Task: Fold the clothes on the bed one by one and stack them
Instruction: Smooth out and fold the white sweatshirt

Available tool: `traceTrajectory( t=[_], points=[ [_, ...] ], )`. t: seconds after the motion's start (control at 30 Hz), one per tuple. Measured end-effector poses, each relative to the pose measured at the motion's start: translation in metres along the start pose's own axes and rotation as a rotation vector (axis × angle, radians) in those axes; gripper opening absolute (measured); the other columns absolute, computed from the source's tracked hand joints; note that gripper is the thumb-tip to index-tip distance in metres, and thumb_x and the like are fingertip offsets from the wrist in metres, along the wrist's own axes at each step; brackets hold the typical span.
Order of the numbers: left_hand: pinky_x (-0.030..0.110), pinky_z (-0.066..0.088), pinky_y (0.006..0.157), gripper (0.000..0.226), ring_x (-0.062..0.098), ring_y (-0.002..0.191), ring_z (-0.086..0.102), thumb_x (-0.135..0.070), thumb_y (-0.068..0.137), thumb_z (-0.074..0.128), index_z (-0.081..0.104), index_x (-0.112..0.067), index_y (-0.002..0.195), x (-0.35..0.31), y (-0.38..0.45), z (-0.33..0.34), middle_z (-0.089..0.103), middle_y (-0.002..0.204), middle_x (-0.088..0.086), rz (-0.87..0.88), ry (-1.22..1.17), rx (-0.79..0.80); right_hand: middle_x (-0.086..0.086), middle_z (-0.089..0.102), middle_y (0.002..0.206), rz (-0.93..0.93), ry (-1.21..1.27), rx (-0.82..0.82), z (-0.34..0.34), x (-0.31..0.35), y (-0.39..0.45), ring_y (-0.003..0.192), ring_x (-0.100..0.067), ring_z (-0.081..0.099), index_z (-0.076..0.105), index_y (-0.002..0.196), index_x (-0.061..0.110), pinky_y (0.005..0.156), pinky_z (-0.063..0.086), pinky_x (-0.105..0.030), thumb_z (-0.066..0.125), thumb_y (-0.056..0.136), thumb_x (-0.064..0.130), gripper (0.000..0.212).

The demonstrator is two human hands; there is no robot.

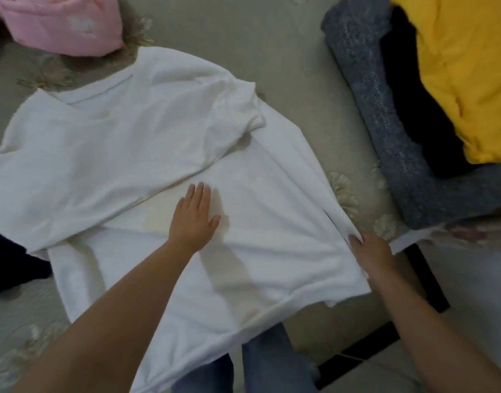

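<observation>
A white T-shirt (107, 143) lies spread across the bed, neckline toward the far left, its right sleeve folded inward over the body. My left hand (194, 217) presses flat on the middle of the shirt with fingers straight. At the shirt's right edge my right hand (370, 252) pinches the fabric near the side seam, where the cloth bunches into a ridge.
A pink garment (65, 24) lies at the far left. To the right sits a pile with a grey knit (385, 123), a black piece (408, 114) and a yellow garment (465, 72). A dark cloth (8, 265) lies at the left edge. The bed's edge runs at lower right.
</observation>
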State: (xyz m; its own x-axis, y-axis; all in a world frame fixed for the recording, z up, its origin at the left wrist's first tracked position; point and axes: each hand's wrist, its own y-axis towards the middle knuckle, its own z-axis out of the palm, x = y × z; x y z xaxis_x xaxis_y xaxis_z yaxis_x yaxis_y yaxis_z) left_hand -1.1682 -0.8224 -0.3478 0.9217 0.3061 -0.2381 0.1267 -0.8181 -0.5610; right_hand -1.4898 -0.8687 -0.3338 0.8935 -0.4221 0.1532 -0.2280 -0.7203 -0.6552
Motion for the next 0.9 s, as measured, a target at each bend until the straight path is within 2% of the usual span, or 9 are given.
traceTrajectory(
  t=[0.1,0.23,0.37,0.5,0.57,0.67,0.8,0.87,0.9],
  points=[
    [0.035,0.010,0.114,0.069,0.025,0.144,-0.001,-0.037,0.096,0.039,0.004,-0.006,0.147,-0.016,0.002,0.014,-0.003,0.156,0.011,0.025,0.071,0.070,-0.023,0.061,0.096,-0.014,0.086,-0.106,-0.024,0.013,0.020,0.101,-0.039,0.056,0.063,0.096,-0.005,0.073,0.037,-0.033,0.046,0.096,0.022,0.032],
    [0.034,0.013,0.114,0.078,0.024,0.144,-0.006,-0.034,0.092,0.049,0.002,-0.007,0.147,-0.032,0.005,0.013,-0.008,0.156,0.009,-0.033,0.121,0.156,-0.030,0.061,0.097,-0.135,0.202,-0.307,-0.076,0.036,0.039,0.095,-0.038,0.057,0.063,0.096,-0.011,0.067,0.033,-0.033,0.047,0.095,0.013,0.030],
    [0.031,0.018,0.114,0.074,0.018,0.144,0.002,-0.025,0.090,0.055,0.010,-0.011,0.147,-0.028,0.013,-0.008,-0.001,0.156,0.002,-0.043,0.054,0.235,-0.002,0.053,0.073,-0.147,0.636,-0.423,-0.137,0.073,0.045,0.084,-0.021,0.049,0.062,0.097,0.000,0.070,0.037,-0.028,0.041,0.093,0.009,0.023],
    [0.030,0.014,0.115,0.065,0.021,0.144,0.008,-0.024,0.094,0.050,0.014,-0.010,0.147,-0.012,0.023,-0.055,0.009,0.156,0.008,-0.079,0.043,0.162,-0.008,0.054,0.096,-0.185,1.142,-0.124,-0.176,0.138,0.035,0.086,-0.021,0.055,0.046,0.128,0.006,0.076,0.052,-0.032,0.033,0.097,0.005,0.034],
    [0.033,0.015,0.115,0.063,0.023,0.143,0.009,-0.023,0.094,0.049,0.016,-0.008,0.146,0.000,0.024,-0.084,0.011,0.155,0.011,-0.121,0.040,0.035,-0.011,0.056,0.105,-0.233,1.108,-0.035,-0.179,0.174,0.025,0.091,-0.024,0.058,0.044,0.132,0.006,0.077,0.054,-0.033,0.032,0.098,0.005,0.036],
    [0.035,0.015,0.115,0.061,0.024,0.144,0.008,-0.022,0.095,0.048,0.019,-0.007,0.146,0.022,0.016,-0.122,0.012,0.155,0.011,-0.196,-0.028,-0.097,-0.011,0.055,0.118,-0.380,0.958,-0.065,-0.176,0.235,0.000,0.106,-0.027,0.058,0.046,0.134,0.009,0.084,0.053,-0.036,0.035,0.099,0.010,0.037],
    [0.035,0.015,0.114,0.058,0.025,0.143,0.013,-0.020,0.094,0.049,0.024,-0.006,0.145,0.068,-0.019,-0.147,0.018,0.153,0.012,-0.314,-0.170,-0.273,-0.005,0.056,0.094,-0.681,0.819,0.009,-0.137,0.315,-0.063,0.096,-0.028,0.060,0.054,0.124,0.004,0.081,0.055,-0.038,0.035,0.097,0.006,0.033],
    [0.035,0.015,0.114,0.057,0.024,0.142,0.014,-0.020,0.094,0.048,0.025,-0.006,0.144,0.101,-0.046,-0.141,0.019,0.153,0.011,-0.401,-0.222,-0.297,-0.011,0.054,0.102,-0.717,0.864,0.300,-0.095,0.341,-0.102,0.095,-0.029,0.059,0.047,0.129,0.001,0.072,0.056,-0.029,0.033,0.098,0.001,0.034],
    [0.035,0.016,0.114,0.057,0.024,0.142,0.014,-0.021,0.095,0.047,0.025,-0.006,0.144,0.120,-0.061,-0.134,0.019,0.153,0.011,-0.446,-0.237,-0.282,-0.013,0.052,0.113,-0.695,0.870,0.493,-0.072,0.348,-0.117,0.103,-0.029,0.058,0.040,0.135,0.002,0.074,0.054,-0.026,0.032,0.098,-0.001,0.038]
  ],
)
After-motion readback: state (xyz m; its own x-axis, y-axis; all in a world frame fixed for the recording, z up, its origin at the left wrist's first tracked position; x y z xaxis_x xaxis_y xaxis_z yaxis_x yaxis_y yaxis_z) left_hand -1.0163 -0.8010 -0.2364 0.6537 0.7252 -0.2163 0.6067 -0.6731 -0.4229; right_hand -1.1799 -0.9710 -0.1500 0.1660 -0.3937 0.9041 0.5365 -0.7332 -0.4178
